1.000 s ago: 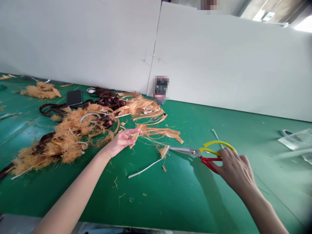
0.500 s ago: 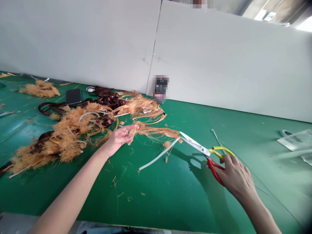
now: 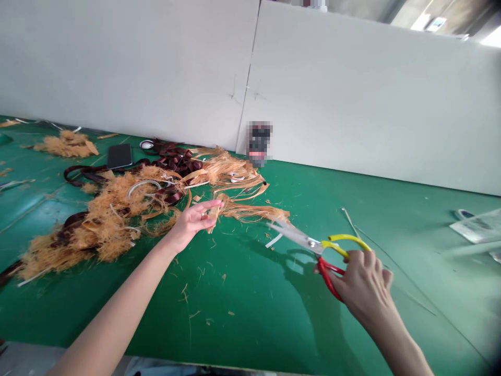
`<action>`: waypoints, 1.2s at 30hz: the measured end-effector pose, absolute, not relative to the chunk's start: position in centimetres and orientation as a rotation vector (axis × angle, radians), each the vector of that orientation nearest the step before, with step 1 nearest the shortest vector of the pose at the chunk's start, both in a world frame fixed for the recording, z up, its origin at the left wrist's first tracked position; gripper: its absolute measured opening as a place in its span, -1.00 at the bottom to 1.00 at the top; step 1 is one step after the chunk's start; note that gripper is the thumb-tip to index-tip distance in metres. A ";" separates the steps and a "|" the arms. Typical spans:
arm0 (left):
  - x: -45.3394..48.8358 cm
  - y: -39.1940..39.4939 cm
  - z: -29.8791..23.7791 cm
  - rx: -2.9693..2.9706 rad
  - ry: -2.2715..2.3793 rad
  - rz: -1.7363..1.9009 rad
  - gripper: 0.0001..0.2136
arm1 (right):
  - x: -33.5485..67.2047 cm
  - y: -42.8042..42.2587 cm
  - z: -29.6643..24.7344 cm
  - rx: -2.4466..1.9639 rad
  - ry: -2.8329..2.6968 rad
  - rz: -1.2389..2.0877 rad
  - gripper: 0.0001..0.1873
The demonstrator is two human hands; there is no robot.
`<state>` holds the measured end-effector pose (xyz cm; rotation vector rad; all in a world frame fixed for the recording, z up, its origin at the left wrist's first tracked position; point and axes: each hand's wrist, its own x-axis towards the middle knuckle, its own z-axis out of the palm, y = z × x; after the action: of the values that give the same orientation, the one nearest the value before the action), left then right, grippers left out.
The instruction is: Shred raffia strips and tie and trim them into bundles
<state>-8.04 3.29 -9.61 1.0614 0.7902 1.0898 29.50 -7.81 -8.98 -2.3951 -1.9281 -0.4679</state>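
Observation:
My left hand [image 3: 191,222] reaches over the green mat, its fingertips pinching a small tan fibre strip [image 3: 213,215] at the edge of a heap of frayed tan fibre [image 3: 113,219]. More long tan strands [image 3: 250,211] run to the right of that hand. My right hand [image 3: 364,284] grips scissors [image 3: 309,243] with yellow and red handles, fingers through the loops. Their steel blades [image 3: 291,232] point left, close together, just past the strands' ends. A short white strip [image 3: 273,241] lies beside the blades.
A green mat [image 3: 250,318] covers the table, scattered with fibre bits. Dark red ribbon [image 3: 176,163] and a black phone [image 3: 119,155] lie behind the heap. White panels [image 3: 352,104] stand along the back. A thin wire [image 3: 350,222] and plastic sheets [image 3: 475,230] lie to the right.
The long white strip seen earlier no longer shows, leaving only a short white piece. The scissors have moved left, blades now nearly closed. My left hand has barely moved.

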 end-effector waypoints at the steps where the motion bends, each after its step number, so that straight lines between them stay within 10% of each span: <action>1: -8.0 3.2 -9.6 1.071 0.783 1.075 -0.59 | 28.6 -7.8 -9.0 -2.339 -1.993 -0.495 -0.38; 36: -9.5 2.5 -9.3 0.980 0.441 0.977 -0.58 | 22.0 -5.4 -6.1 -2.207 -2.310 -0.749 -0.51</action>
<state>-9.45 2.49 -9.29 0.9805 0.4410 0.9773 21.96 -5.35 -6.08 -2.2066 -2.3101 -0.7486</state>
